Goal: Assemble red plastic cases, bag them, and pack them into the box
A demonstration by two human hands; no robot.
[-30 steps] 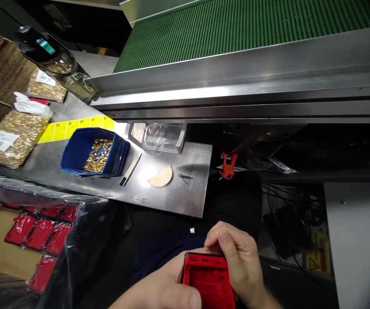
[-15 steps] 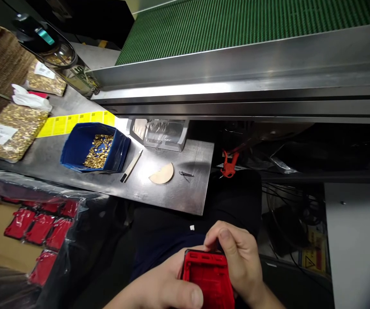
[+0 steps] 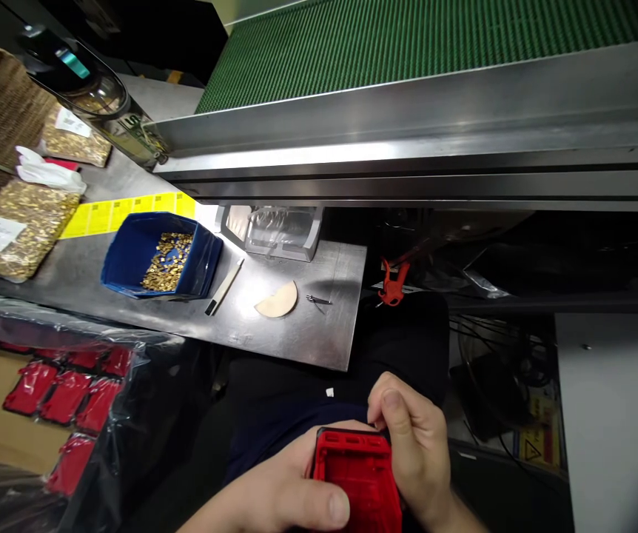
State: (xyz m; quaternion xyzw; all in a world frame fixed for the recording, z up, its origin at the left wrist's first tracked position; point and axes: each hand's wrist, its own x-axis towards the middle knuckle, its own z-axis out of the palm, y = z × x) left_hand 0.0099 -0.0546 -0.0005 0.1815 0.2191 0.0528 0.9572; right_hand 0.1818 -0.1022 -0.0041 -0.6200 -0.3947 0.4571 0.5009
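Observation:
A red plastic housing (image 3: 360,485) with a black outer edge and a hollow inside is tilted toward me above my lap. My left hand (image 3: 291,485) is closed around its left side, thumb over the rim. At the housing's right edge is my right hand (image 3: 416,444), its fingers curled and the thumb pressed to the index finger. Whatever the right fingers hold, if anything, is hidden. On the metal bench ahead stands a blue bin (image 3: 130,255) with small brass pieces (image 3: 166,263) in it.
A brush (image 3: 224,287), a cut wooden disc (image 3: 277,300) and nail clippers (image 3: 319,300) lie on the bench, near a grey tray (image 3: 283,248). A box at left holds several bagged red parts (image 3: 64,396). The green conveyor (image 3: 408,48) has a metal rail (image 3: 385,141); an orange clamp (image 3: 392,285) hangs below.
My right fingertips have shifted slightly up and right, away from the housing's top edge, and curled tighter. The left hand keeps its hold on the housing.

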